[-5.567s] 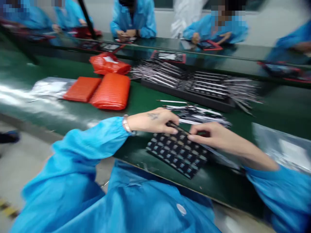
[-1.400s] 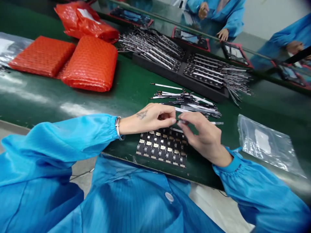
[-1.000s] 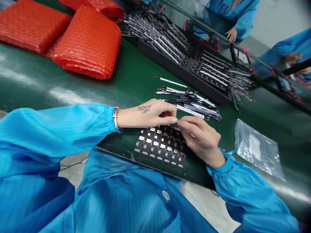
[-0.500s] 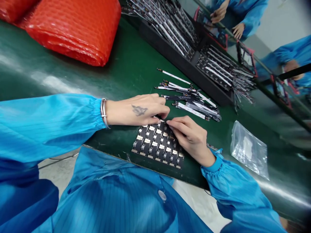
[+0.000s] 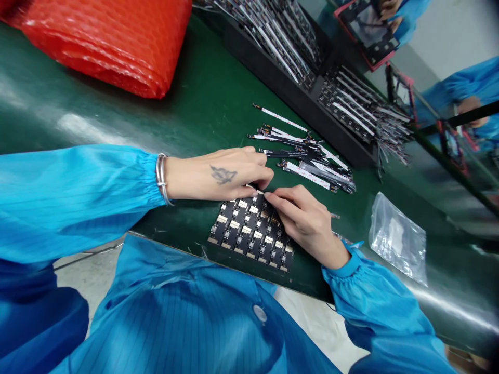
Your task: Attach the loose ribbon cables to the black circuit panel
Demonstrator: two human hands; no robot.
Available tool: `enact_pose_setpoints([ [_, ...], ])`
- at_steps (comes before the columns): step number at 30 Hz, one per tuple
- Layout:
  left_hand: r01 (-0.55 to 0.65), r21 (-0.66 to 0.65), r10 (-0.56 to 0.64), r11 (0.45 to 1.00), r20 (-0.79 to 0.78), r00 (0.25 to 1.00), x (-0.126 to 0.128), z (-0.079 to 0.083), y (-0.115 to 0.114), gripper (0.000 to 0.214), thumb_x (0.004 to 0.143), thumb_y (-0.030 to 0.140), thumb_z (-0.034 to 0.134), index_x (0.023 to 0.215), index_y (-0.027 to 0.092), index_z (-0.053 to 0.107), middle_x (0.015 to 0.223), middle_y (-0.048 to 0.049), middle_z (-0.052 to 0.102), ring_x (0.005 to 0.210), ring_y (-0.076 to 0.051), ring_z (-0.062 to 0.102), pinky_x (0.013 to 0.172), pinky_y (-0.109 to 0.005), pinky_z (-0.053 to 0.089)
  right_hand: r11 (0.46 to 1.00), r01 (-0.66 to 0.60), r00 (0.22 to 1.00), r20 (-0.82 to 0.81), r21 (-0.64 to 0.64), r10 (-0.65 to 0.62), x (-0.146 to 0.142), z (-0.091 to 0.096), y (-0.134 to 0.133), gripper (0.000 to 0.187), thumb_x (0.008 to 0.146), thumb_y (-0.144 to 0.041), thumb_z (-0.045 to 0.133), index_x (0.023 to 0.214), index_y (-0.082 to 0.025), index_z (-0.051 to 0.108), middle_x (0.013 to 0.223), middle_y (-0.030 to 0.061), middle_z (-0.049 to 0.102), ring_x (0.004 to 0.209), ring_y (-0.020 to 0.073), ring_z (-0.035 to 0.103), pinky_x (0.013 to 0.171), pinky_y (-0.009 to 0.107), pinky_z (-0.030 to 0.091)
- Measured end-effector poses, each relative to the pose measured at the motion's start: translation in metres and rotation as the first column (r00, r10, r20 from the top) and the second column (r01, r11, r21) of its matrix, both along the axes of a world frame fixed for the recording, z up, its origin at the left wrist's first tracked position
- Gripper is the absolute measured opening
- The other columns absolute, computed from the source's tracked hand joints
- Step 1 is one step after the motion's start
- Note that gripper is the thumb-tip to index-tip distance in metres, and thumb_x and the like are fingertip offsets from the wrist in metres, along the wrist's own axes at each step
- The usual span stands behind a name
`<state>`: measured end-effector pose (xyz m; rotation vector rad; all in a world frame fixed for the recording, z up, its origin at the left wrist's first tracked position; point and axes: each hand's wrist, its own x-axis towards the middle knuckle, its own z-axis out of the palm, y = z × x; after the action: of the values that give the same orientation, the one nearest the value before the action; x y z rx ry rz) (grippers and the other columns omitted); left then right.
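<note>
A panel of small black circuit boards [image 5: 245, 235] with rows of pale metal parts lies flat near the table's front edge. At its far edge, my left hand [image 5: 234, 174] is closed, thumb and curled index finger meeting over the boards. My right hand [image 5: 304, 218] faces it with thumb and forefinger pinched, covering the panel's right side. Between the fingertips of both hands shows a small whitish bit; what exactly they grip is too small to make out. Just beyond my fingers lies a loose pile of black-and-white flex cables [image 5: 307, 156].
A black divided tray [image 5: 268, 78] full of flex cables stands behind the pile. Red bubble wrap [image 5: 113, 47] sits at the far left, a clear plastic bag [image 5: 397, 239] at the right. Across the table, a co-worker's hand [image 5: 390, 9] is at a red-edged frame [image 5: 366, 34].
My hands stay pinched at the panel's far edge, with hardly any movement. The view has shifted slightly. Across the table, a red-edged frame now shows larger and raised by the co-worker's hands.
</note>
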<state>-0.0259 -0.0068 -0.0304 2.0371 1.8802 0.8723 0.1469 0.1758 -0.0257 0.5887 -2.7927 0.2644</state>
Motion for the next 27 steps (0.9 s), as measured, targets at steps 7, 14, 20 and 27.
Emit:
enact_pose_setpoints([
  [7, -0.015, -0.048, 0.018, 0.999, 0.047, 0.999, 0.002, 0.004, 0.005, 0.007, 0.089, 0.022, 0.055, 0.087, 0.016, 0.059, 0.087, -0.0051, 0.054, 0.081, -0.016, 0.045, 0.075, -0.028, 0.033, 0.970, -0.083, 0.995, 0.075, 0.228, 0.068, -0.003, 0.018, -0.005, 0.024, 0.097, -0.005, 0.039, 0.112, -0.007, 0.057, 0.104, 0.0116, 0.061, 0.083, 0.0176, 0.043, 0.059, 0.031, 0.038],
  [14, -0.018, -0.097, 0.026, 0.995, 0.083, 0.996, 0.004, 0.010, 0.007, 0.009, 0.088, 0.021, 0.055, 0.083, 0.015, 0.058, 0.084, -0.0045, 0.055, 0.081, -0.016, 0.047, 0.074, -0.027, 0.033, 0.958, -0.097, 0.993, 0.088, 0.272, 0.075, -0.006, 0.024, -0.011, 0.026, 0.096, -0.004, 0.035, 0.097, -0.010, 0.060, 0.100, 0.0121, 0.062, 0.078, 0.0185, 0.041, 0.057, 0.032, 0.036],
  [20, -0.001, -0.085, 0.001, 0.996, -0.003, 1.000, 0.001, 0.007, 0.002, 0.011, 0.093, 0.021, 0.053, 0.097, 0.015, 0.062, 0.092, -0.0047, 0.056, 0.089, -0.017, 0.047, 0.078, -0.027, 0.033, 0.985, -0.001, 0.999, 0.039, -0.173, 0.008, -0.007, 0.002, -0.001, 0.021, 0.095, -0.007, 0.048, 0.110, -0.014, 0.061, 0.101, 0.0069, 0.061, 0.091, 0.0130, 0.056, 0.074, 0.026, 0.049],
  [27, 0.006, -0.059, -0.009, 0.998, -0.055, 0.998, 0.001, 0.005, -0.001, 0.012, 0.095, 0.022, 0.051, 0.098, 0.015, 0.060, 0.094, -0.0046, 0.055, 0.090, -0.017, 0.045, 0.080, -0.027, 0.033, 0.994, -0.020, 0.999, 0.038, -0.108, 0.024, -0.005, -0.002, 0.003, 0.030, 0.094, -0.008, 0.046, 0.118, -0.016, 0.062, 0.106, 0.0086, 0.060, 0.095, 0.0141, 0.057, 0.075, 0.026, 0.050],
])
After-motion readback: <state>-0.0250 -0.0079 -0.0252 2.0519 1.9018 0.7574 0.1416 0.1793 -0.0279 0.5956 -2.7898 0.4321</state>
